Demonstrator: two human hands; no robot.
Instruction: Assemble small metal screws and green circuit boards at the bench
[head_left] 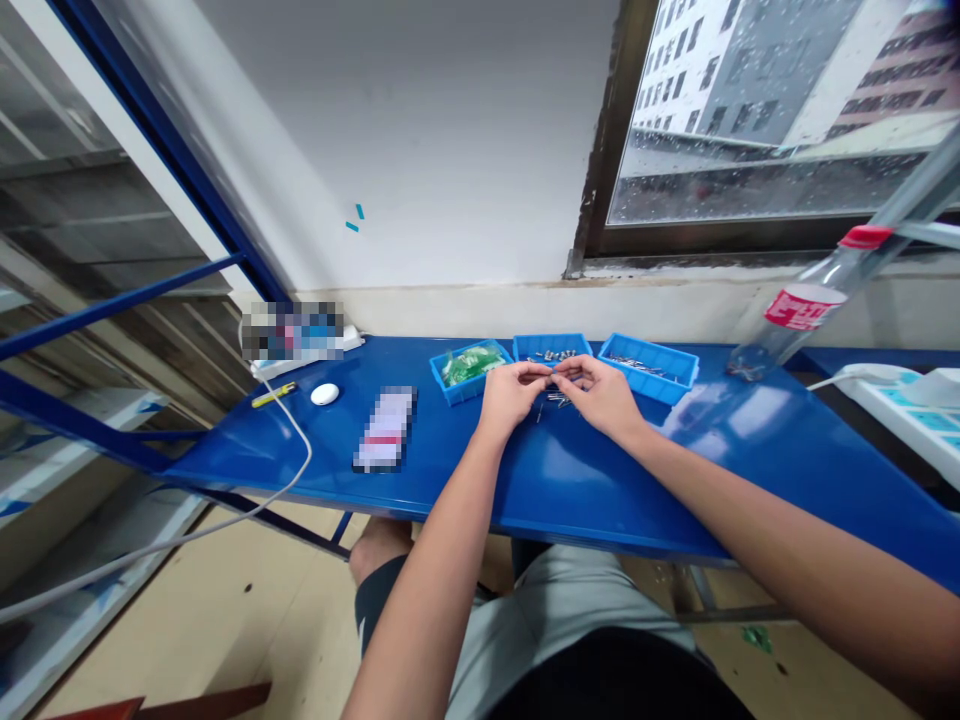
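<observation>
My left hand and my right hand meet fingertip to fingertip above the blue table. Both are closed in a pinch, and whatever sits between the fingers is too small and hidden to name. Beneath and beside the fingertips lie several thin metal pieces. Just behind the hands stand three blue bins: the left bin holds a green item in clear plastic, the middle bin holds small metal parts, and the right bin holds slim metal parts.
Left on the table are a phone, a round white object, a yellow cutter and a power strip with a cable. A plastic bottle leans at the right, near a white tray.
</observation>
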